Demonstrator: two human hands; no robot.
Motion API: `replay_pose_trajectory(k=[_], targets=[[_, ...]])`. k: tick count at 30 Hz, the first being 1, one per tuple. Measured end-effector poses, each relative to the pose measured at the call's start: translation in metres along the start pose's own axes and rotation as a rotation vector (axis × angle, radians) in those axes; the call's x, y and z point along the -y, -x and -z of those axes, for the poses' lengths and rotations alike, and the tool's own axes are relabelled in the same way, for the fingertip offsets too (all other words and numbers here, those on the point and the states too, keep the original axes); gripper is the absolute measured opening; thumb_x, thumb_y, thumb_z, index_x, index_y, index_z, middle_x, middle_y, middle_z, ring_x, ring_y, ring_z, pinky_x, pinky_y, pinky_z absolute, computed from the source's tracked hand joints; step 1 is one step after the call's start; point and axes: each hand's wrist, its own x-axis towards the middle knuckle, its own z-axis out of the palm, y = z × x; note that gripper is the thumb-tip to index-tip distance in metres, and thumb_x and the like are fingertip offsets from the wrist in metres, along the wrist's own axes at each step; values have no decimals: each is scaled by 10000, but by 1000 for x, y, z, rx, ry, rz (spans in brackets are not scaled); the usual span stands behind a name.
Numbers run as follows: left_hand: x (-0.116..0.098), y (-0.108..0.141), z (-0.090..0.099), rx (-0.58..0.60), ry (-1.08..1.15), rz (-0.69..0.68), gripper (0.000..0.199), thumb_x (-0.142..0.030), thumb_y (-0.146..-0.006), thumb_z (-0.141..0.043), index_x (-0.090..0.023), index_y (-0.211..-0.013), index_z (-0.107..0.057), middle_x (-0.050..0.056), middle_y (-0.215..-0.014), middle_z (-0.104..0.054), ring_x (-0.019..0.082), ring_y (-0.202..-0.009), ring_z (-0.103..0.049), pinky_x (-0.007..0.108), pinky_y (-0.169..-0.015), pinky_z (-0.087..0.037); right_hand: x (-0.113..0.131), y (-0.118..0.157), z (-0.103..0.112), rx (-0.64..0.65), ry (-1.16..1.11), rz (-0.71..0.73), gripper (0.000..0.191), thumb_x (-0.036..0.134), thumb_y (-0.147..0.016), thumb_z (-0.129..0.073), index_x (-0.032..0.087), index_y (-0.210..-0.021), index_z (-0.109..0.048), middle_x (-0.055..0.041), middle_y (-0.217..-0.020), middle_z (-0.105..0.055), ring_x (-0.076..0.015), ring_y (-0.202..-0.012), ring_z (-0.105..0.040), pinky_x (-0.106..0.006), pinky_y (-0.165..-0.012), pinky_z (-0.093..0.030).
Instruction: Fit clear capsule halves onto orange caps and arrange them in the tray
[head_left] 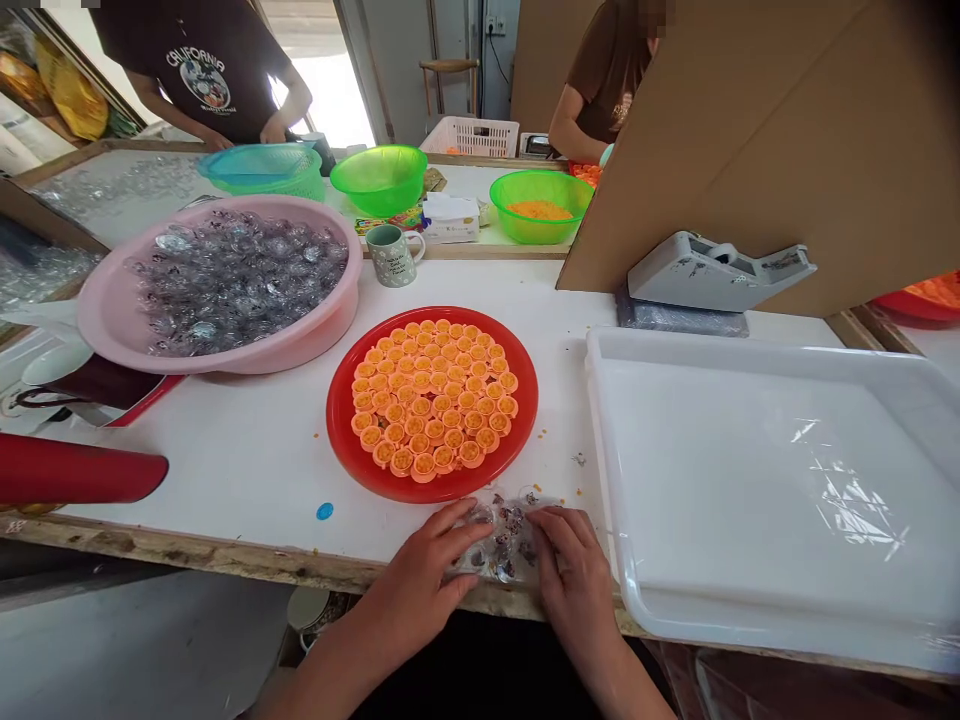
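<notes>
A small heap of clear plastic pieces with dark printed marks [507,538] lies at the table's front edge. From the left, my left hand [435,565] reaches its spread fingers over the heap and touches it. My right hand [576,565] borders the other side, fingers bent and the thumb apart from them, the fingertips against the pieces. Just beyond stands a round red tray [341,410], covered with many small orange cups [421,380] that hold yellow-orange bits.
A pink basin [101,315] of clear wrapped pieces stands left, beside a mug [391,256]. At right are a white tray [607,480] and a tape dispenser [705,270] by a cardboard partition [720,130]. Green bowls [382,185] and two people [202,70] are across the table.
</notes>
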Motion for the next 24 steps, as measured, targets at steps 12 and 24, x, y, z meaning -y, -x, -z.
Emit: replay_pose_trajectory(k=[12, 24], targets=[[45, -21, 8, -555, -187, -232, 137, -147, -873, -576, -190, -884, -705, 56, -850, -695, 198, -797, -649, 335, -736, -566, 21, -51, -33, 191, 293, 128, 152, 99, -833, -611, 229, -887, -669, -57, -952, -639, -255, -889, -498, -388, -716, -374], [37, -53, 24, -515, -395, 60, 245, -150, -713, -757, -151, -939, -659, 76, -888, -604, 268, -877, -563, 414, -758, -523, 20, -33, -10, 255, -37, 0, 183, 122, -929, -407, 210, -835, -538, -70, -974, -594, -221, -930, -546, -363, -791, -444]])
